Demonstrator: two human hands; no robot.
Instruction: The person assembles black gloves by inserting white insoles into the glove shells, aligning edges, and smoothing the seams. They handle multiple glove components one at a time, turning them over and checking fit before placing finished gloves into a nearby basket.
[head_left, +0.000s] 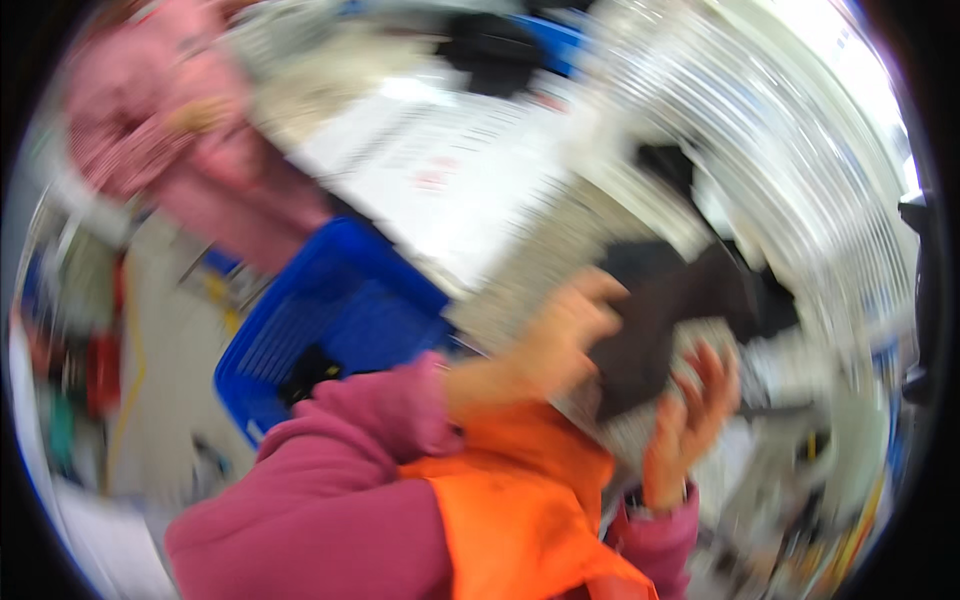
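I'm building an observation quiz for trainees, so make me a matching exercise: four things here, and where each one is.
1. Blue plastic basket with slotted sides
2. White sheet with dark and red print
3. Dark brown, sheet-like piece
4. Bright orange garment

A. Beside both left hand and right hand
B. On the person's front
C. Upper middle of the picture
D. Partly hidden behind the pink left sleeve

Pairs: 1-D, 2-C, 3-A, 4-B

White paper (470, 220) bears dark print and red marks, too blurred to read.
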